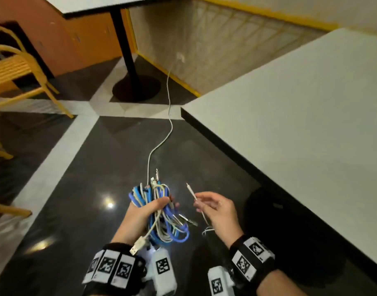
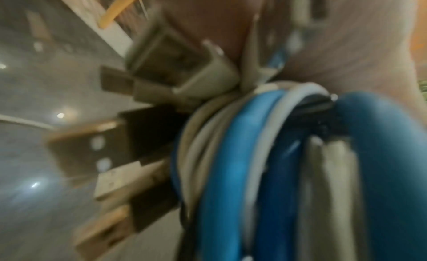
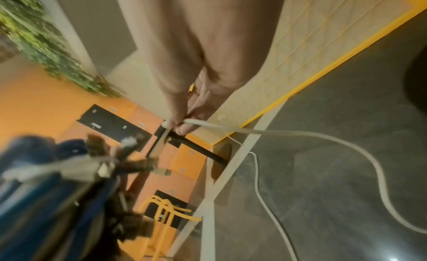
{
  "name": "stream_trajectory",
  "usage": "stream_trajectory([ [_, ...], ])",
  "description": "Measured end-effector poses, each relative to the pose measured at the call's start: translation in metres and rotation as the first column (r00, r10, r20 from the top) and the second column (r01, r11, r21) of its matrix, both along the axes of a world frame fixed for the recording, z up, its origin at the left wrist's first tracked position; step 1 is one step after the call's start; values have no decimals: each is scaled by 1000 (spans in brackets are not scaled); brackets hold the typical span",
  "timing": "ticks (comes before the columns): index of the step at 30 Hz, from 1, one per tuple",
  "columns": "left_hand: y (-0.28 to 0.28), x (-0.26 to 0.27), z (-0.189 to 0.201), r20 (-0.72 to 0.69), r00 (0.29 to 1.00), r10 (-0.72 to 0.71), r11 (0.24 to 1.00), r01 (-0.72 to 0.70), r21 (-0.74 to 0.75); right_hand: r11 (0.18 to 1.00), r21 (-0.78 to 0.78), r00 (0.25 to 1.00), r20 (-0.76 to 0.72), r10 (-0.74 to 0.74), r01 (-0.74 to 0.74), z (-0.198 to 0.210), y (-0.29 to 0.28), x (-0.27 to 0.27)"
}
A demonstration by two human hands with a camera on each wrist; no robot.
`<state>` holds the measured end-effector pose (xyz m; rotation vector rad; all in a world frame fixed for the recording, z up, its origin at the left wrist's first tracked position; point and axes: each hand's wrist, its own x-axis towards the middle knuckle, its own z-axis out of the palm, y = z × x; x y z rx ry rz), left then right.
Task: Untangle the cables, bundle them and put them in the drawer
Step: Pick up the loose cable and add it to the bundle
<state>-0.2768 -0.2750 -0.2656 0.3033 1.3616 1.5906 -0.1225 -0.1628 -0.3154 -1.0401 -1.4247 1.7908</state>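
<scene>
My left hand [image 1: 150,210] grips a bundle of blue and white cables [image 1: 162,212] held over the dark floor, with a white USB plug [image 1: 137,245] hanging near my wrist. Close up in the left wrist view, the looped blue and white cables [image 2: 242,164] and several USB plugs [image 2: 110,155] fill the frame. To the right, my right hand [image 1: 206,205] pinches a thin white cable [image 1: 193,194] near its plug, tip pointing up. The right wrist view shows that white cable [image 3: 277,132] leaving my fingertips [image 3: 182,127] and curving away over the floor. No drawer is in view.
A white table [image 1: 301,116] with a black edge stands at the right. Another table on a black pedestal [image 1: 127,60] stands ahead. A long white cable [image 1: 169,107] runs over the floor to a wall socket. Yellow chairs [image 1: 14,69] stand at the left.
</scene>
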Motion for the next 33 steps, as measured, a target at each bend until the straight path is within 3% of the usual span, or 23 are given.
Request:
stream_trajectory([
  [6, -16, 4, 106, -278, 960, 40, 998, -25, 57, 993, 57, 987, -118, 107, -101, 131, -33, -20],
  [9, -11, 19, 159, -253, 966, 57, 990, -22, 140, 986, 145, 979, -173, 106, -81, 196, -37, -17],
  [12, -1, 32, 217, -218, 976, -25, 970, 77, 232, 975, 217, 979, -187, 86, -44, 262, -29, -2],
  [15, 16, 48, 280, -261, 962, -87, 949, 160, 271, 955, 297, 986, -154, 64, -16, 328, -17, 23],
  [19, 46, 82, 352, -413, 896, -163, 923, 287, 258, 948, 315, 999, -1, 41, -38, 404, 6, 63],
  [23, 77, 124, 400, -505, 838, -208, 870, 394, 295, 958, 259, 989, 46, -141, 125, 448, 26, 105],
  [26, 92, 159, 421, -453, 854, -255, 850, 421, 317, 959, 227, 983, 38, -180, 167, 474, 31, 143],
  [29, 109, 194, 429, -354, 864, -358, 823, 471, 317, 951, 288, 989, 55, -137, 116, 495, 31, 190],
  [33, 139, 225, 436, -143, 874, -465, 816, 485, 315, 963, 247, 990, -114, -84, 111, 507, 27, 266],
])
